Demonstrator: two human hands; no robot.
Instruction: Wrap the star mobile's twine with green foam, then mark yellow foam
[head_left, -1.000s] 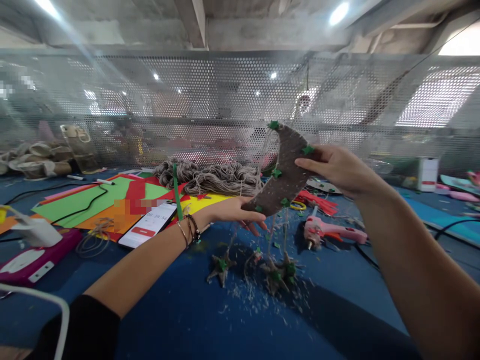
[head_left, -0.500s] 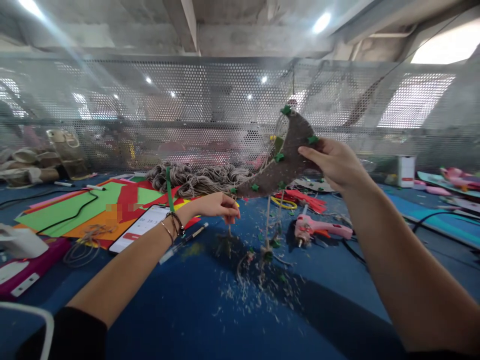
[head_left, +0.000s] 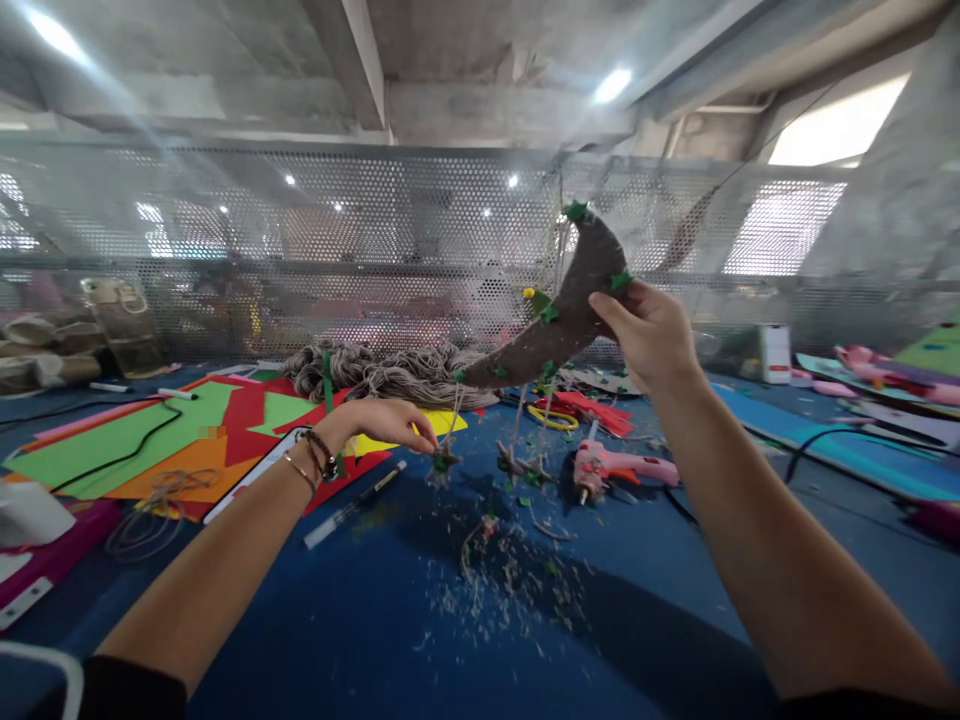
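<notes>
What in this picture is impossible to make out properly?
All in the head view:
- Right hand: most fingers hidden behind the crescent.
- Star: too blurred to tell whether the left hand touches it.
- Phone: screen mostly covered by the left arm.
- Power strip: cut off by the left edge.

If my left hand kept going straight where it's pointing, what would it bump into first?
Probably the small hanging star right by the fingertips of your left hand; they may already be touching, as the depth is hard to judge.
</notes>
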